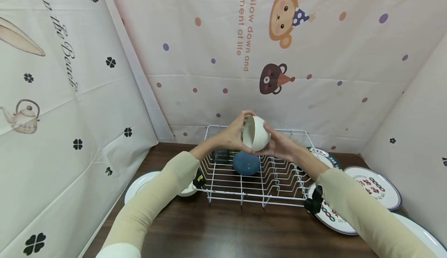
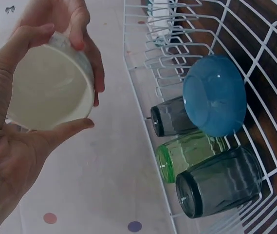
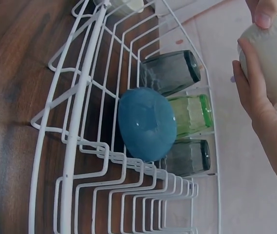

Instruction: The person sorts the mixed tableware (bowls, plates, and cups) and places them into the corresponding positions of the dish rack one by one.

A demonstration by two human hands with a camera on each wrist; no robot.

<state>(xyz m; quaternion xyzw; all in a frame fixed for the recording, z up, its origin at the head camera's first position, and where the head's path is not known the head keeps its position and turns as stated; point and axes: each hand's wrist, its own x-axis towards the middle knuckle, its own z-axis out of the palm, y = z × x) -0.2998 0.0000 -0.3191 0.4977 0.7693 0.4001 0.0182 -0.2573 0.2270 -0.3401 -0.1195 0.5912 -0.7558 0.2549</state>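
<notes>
A white bowl (image 1: 261, 134) is held up above the back of the dish rack (image 1: 241, 193), tilted with its opening toward the left. My left hand (image 1: 234, 134) grips its rim side, thumb and fingers spread around the edge. From the other side my right hand (image 1: 280, 144) holds the bowl's outer wall; in the right wrist view its fingers curl along the white bowl (image 3: 274, 58). Below both hands, a blue bowl (image 1: 246, 163) lies upside down in the rack. Behind it stand a green glass (image 2: 187, 151) and two dark grey glasses (image 2: 218, 183), their bases up.
Several patterned plates (image 1: 373, 187) lie on the brown table (image 1: 223, 227) to the right of the rack. On the left, a white plate (image 1: 139, 182) and a white dish (image 1: 188, 191) are partly covered by my left sleeve. A printed cloth (image 1: 216, 56) hangs behind the rack.
</notes>
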